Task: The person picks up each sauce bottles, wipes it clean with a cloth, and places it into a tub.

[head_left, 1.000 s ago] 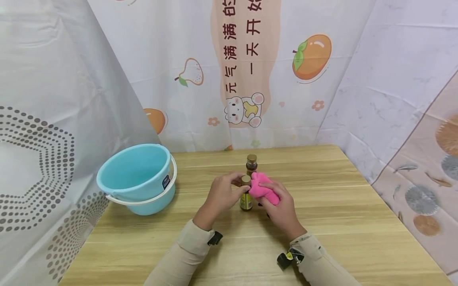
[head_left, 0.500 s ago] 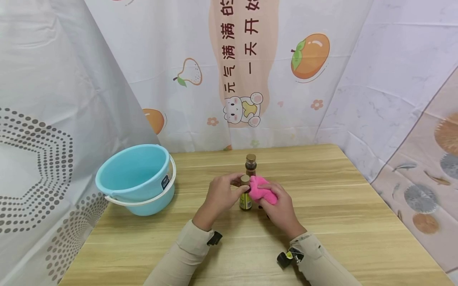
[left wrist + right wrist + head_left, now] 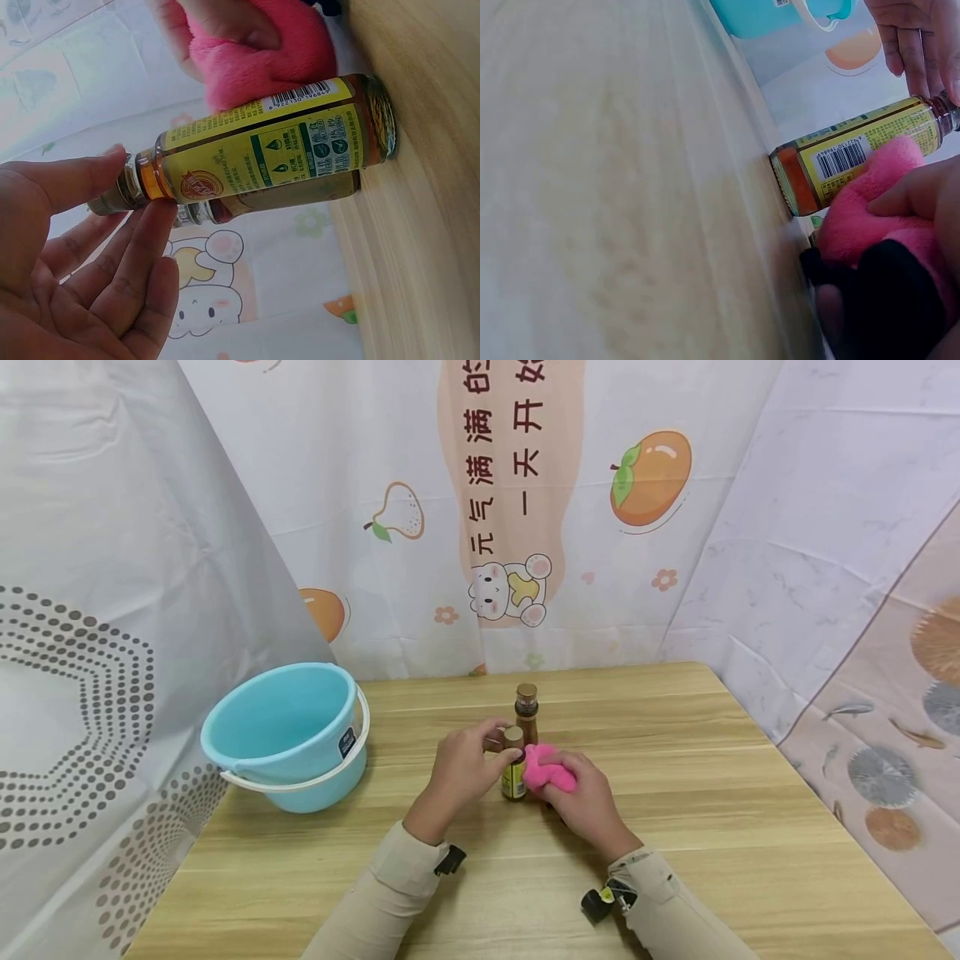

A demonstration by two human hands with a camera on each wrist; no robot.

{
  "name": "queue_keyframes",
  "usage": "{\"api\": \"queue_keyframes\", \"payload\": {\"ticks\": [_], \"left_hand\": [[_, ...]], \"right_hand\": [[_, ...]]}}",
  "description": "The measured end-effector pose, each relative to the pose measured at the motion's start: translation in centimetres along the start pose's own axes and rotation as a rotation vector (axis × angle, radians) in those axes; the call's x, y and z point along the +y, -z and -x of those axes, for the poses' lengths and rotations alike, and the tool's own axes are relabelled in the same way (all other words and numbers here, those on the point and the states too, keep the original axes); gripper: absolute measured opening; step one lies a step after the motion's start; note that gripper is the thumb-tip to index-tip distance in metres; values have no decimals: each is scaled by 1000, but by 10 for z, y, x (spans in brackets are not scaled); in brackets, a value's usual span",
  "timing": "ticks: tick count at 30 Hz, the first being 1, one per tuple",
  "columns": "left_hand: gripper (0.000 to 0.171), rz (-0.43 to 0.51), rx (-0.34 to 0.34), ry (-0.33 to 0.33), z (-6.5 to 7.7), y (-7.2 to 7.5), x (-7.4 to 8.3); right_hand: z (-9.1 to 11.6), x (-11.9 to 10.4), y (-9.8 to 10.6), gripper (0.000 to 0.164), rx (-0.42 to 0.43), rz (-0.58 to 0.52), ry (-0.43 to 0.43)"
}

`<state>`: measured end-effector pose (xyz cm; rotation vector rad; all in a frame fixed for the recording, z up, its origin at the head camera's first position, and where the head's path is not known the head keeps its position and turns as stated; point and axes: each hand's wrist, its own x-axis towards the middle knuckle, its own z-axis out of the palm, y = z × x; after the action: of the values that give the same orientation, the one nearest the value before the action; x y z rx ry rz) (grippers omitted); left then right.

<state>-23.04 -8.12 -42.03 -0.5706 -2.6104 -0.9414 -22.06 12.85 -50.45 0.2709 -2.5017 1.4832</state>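
A small glass bottle [image 3: 514,781] with a yellow label and gold cap stands upright on the table. My left hand [image 3: 463,768] pinches its neck just under the cap, thumb on one side and fingers on the other, as the left wrist view shows. A bunched pink plush cloth [image 3: 546,770] is gripped in my right hand [image 3: 592,802] and lies against the bottle's right side, next to the barcode [image 3: 841,157]. Black material [image 3: 900,300] hangs by the cloth in the right wrist view. Behind stands a second, darker bottle [image 3: 527,710], its lower part hidden.
A light blue bucket [image 3: 281,706] with a white handle [image 3: 315,781] stands at the table's left. Printed curtains [image 3: 420,435] hang along the back and sides. The wooden table [image 3: 705,802] extends around both hands.
My right hand has slid the pink cloth down along the bottle's side, uncovering more of the bottle behind. The left hand keeps its hold at the neck and the bottle stays in place.
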Motion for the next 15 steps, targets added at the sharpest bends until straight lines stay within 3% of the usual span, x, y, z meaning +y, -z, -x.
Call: {"api": "queue_keyframes", "payload": {"ticks": [15], "left_hand": [[36,25,20,9,0,-2,-1]], "right_hand": [[0,-1,1,30,-52,186,-11]]}}
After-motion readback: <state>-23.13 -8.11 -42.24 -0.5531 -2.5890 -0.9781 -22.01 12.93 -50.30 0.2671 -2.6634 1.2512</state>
